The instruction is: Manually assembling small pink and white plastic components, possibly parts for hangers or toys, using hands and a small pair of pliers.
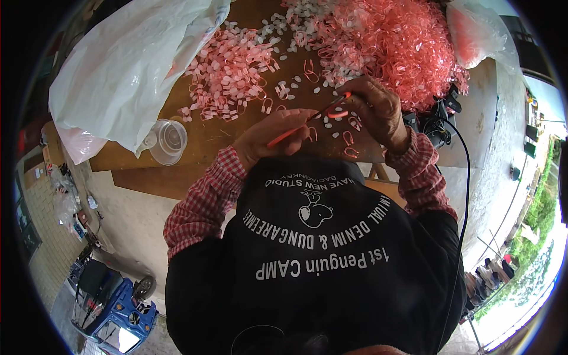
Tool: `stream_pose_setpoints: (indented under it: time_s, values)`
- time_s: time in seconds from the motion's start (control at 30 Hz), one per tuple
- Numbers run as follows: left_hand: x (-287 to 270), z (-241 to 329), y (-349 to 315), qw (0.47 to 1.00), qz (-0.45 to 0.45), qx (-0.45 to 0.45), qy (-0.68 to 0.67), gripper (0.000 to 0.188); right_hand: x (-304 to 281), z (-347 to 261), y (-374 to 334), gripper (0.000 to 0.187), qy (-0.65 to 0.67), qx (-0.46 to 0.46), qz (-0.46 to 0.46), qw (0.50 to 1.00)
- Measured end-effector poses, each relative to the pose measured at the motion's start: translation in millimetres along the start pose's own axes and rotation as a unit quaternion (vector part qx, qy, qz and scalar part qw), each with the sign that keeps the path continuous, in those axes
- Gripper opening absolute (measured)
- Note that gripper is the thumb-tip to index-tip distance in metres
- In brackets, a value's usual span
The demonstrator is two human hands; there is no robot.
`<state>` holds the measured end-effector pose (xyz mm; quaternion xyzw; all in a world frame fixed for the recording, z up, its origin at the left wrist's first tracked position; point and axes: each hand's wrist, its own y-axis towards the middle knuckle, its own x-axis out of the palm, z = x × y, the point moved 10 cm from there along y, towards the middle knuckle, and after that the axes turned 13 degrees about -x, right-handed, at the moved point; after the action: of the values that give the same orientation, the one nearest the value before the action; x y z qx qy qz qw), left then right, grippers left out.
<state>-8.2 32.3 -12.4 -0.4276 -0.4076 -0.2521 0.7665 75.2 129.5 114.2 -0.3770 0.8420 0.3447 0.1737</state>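
My left hand [278, 131] is closed round a slim orange-and-black piece [285, 136], its orange end showing below the fingers. A dark thin length runs from that hand up to an orange tip at my right hand [377, 107], whose fingers are bent and pinched there. Just under the fingertips is an orange-red curved piece [338, 114]; whether it joins the slim piece I cannot tell. Loose pink U-shaped loops [348, 138] and white oval bits [335, 135] lie on the brown table [207, 148] beneath and around both hands.
A heap of pink loops [408, 47] fills the far right, and a smaller pile [228, 71] of pink-and-white pieces sits far left. A white plastic bag [130, 71], clear round tub [168, 142], clear bag [485, 35] and black cable [464, 154] border the work.
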Motion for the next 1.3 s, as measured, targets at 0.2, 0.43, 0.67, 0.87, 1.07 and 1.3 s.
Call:
stream_pose_setpoints:
  time_s: [0.2,0.43,0.67,0.87,1.07,1.3]
  values:
    - [-25.0,43.3,-29.7,0.898,0.292,0.098,0.314,0.051,9.0,23.3,-7.1,0.014,0.057,0.143,0.004,0.988]
    - [42.4,88.2,-38.4,0.868,0.222,0.212,0.391,0.034,23.8,45.2,-22.0,0.019,0.223,0.310,0.048,0.923]
    - [38.1,84.5,-25.0,0.842,0.277,0.259,0.384,0.022,23.3,38.2,-23.2,0.018,0.249,0.322,0.060,0.911]
    - [49.4,82.3,-19.5,0.799,0.310,0.201,0.474,0.019,15.8,37.7,-20.8,0.018,0.177,0.300,0.036,0.937]
    - [44.4,74.6,-9.0,0.765,0.320,0.224,0.513,0.027,36.3,57.4,-27.4,0.019,0.208,0.353,-0.017,0.912]
    - [23.1,61.1,-1.2,0.766,0.297,0.203,0.532,0.029,20.0,71.6,-29.9,0.023,0.213,0.342,0.067,0.913]
